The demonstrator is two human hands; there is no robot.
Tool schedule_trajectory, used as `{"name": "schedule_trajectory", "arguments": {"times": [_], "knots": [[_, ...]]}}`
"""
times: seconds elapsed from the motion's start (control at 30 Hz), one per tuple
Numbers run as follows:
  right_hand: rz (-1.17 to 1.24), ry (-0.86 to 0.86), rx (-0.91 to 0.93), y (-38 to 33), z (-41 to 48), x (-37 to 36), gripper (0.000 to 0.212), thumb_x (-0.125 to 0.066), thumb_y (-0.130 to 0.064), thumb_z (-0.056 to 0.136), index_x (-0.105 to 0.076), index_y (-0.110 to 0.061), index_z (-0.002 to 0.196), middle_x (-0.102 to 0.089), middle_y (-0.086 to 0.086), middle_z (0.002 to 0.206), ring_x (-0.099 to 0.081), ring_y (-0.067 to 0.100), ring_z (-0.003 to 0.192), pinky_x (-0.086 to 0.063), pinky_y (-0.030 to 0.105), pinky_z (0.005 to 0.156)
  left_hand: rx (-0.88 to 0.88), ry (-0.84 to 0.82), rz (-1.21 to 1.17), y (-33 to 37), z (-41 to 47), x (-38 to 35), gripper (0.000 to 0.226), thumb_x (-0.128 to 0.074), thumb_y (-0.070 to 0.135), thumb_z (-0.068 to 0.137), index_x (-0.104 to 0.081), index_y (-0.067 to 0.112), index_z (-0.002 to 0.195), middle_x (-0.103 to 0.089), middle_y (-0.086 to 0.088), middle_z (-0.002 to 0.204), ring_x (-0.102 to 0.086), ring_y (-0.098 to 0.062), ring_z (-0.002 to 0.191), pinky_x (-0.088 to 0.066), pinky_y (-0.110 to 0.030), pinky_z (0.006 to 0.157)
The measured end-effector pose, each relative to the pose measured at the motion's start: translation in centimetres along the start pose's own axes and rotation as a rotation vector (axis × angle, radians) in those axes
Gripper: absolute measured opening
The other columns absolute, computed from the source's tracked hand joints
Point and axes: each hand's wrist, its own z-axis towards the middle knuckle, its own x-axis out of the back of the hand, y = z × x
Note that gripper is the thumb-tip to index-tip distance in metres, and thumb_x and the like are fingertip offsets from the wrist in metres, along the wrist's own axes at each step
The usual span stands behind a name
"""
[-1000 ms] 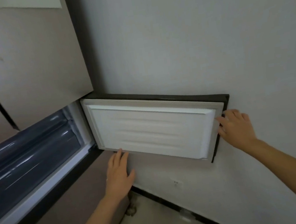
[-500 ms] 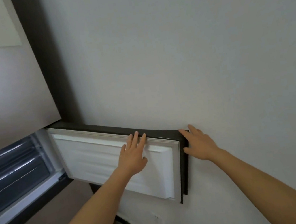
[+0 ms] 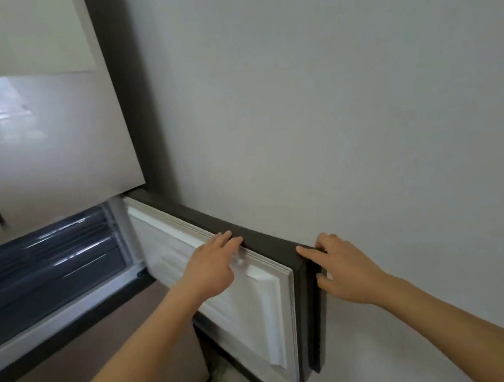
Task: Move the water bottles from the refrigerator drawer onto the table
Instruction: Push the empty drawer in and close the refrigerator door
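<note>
Both hands rest flat and unclenched on the swung-out fridge door (image 3: 228,305): left hand (image 3: 213,270) on its inner lining, right hand (image 3: 342,267) at its outer edge; the drawer (image 3: 42,264) lies left, nearer my left hand, no bottles visible

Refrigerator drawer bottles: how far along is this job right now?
Done: the small refrigerator door is swung open against the wall, exposing the dark drawer.

In hand: the left hand rests on the door's white inner face and the right hand on its outer corner; neither holds anything.

Left: no water bottles or table are visible, so every bottle apparently remains to be moved.
</note>
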Motion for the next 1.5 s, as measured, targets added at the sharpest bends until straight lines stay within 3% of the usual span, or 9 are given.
{"name": "schedule_trajectory", "arguments": {"times": [0.23, 0.43, 0.6, 0.77, 1.0, 1.17, 1.27, 1.4, 1.5], "knots": [[0.269, -0.165, 0.382, -11.1, 0.1, -0.5, 0.06, -0.036, -0.041, 0.083, -0.037, -0.021, 0.14, -0.044, 0.0, 0.111, -0.038, 0.011, 0.104, -0.037, 0.022, 0.091, 0.043, -0.008, -0.127, -8.3, -9.4, 3.2, 0.049, -0.036, 0.004, 0.095, -0.035, 0.024, 0.139, -0.02, 0.006, 0.153, -0.016, -0.013, 0.141, -0.013, -0.028, 0.114], [0.328, -0.234, 0.69, -22.3, 4.5, -3.2, 0.065, -0.028, -0.058, 0.081, -0.04, -0.03, 0.138, -0.04, -0.007, 0.111, -0.034, 0.006, 0.104, -0.032, 0.023, 0.092, 0.329, 0.194, -0.524, -14.3, -19.9, 3.7, 0.032, -0.039, 0.016, 0.097, -0.047, 0.023, 0.127, -0.045, 0.016, 0.129, -0.039, 0.01, 0.118, -0.027, -0.019, 0.106], [0.21, -0.156, 0.867, -31.7, 9.5, -6.5, 0.059, -0.029, -0.052, 0.083, -0.038, -0.035, 0.138, -0.037, 0.007, 0.134, -0.032, 0.02, 0.124, -0.029, 0.037, 0.102, 0.656, 0.347, -0.594, -20.7, -28.4, 2.9, 0.031, -0.041, 0.022, 0.096, -0.053, 0.016, 0.124, -0.056, 0.004, 0.119, -0.05, -0.011, 0.115, -0.036, -0.025, 0.1], [0.017, -0.208, 0.817, -38.8, 16.1, -8.9, 0.062, -0.044, -0.041, 0.092, -0.011, -0.037, 0.146, -0.01, 0.001, 0.153, -0.008, 0.02, 0.141, -0.015, 0.039, 0.113, 0.72, 0.557, -0.646, -26.0, -31.9, 4.8, 0.02, -0.038, 0.018, 0.098, -0.055, 0.022, 0.106, -0.057, 0.015, 0.093, -0.054, 0.007, 0.084, -0.04, -0.001, 0.073], [-0.097, -0.173, 0.662, -46.2, 23.0, -14.3, 0.077, -0.051, -0.037, 0.09, 0.0, -0.032, 0.147, 0.012, 0.006, 0.155, -0.013, 0.029, 0.139, -0.015, 0.039, 0.113, 0.74, 0.617, -0.641, -34.9, -32.2, 6.5, 0.047, -0.049, 0.028, 0.093, -0.036, 0.02, 0.138, -0.049, 0.008, 0.121, -0.053, -0.012, 0.107, -0.047, -0.025, 0.088], [-0.099, -0.19, 0.617, -49.5, 26.1, -16.6, 0.08, -0.05, -0.036, 0.091, 0.006, -0.025, 0.147, 0.005, 0.01, 0.156, 0.004, 0.028, 0.144, -0.007, 0.038, 0.116, 0.75, 0.747, -0.024, -39.1, -31.2, 5.6, 0.047, -0.065, 0.015, 0.081, -0.051, 0.004, 0.124, -0.054, -0.015, 0.123, -0.056, -0.03, 0.11, -0.048, -0.036, 0.089], [-0.121, -0.19, 0.605, -50.5, 27.5, -17.4, 0.085, -0.052, -0.036, 0.089, 0.01, -0.024, 0.147, 0.003, 0.008, 0.156, 0.007, 0.026, 0.144, -0.006, 0.039, 0.116, 0.661, 0.573, 0.362, -41.1, -29.7, 4.4, 0.06, -0.079, 0.026, 0.062, -0.061, 0.004, 0.115, -0.061, -0.016, 0.121, -0.06, -0.031, 0.111, -0.051, -0.041, 0.086], [-0.152, -0.196, 0.611, -51.2, 28.9, -17.7, 0.089, -0.054, -0.035, 0.089, 0.014, -0.025, 0.146, 0.006, 0.006, 0.156, 0.009, 0.024, 0.144, -0.003, 0.042, 0.116, 0.707, 0.254, 0.467, -41.8, -27.7, 3.9, 0.07, -0.043, 0.029, 0.092, -0.007, 0.0, 0.145, -0.002, -0.017, 0.155, 0.0, -0.03, 0.144, -0.001, -0.051, 0.114], [-0.157, -0.223, 0.609, -51.7, 30.0, -17.9, 0.09, -0.053, -0.034, 0.089, 0.016, -0.025, 0.145, 0.013, 0.006, 0.156, 0.013, 0.023, 0.143, -0.002, 0.044, 0.116, 0.788, 0.278, 0.509, -42.2, -27.1, 3.6, 0.072, -0.044, 0.027, 0.092, -0.003, 0.0, 0.145, -0.001, -0.018, 0.155, -0.001, -0.031, 0.144, 0.005, -0.049, 0.112]]}}
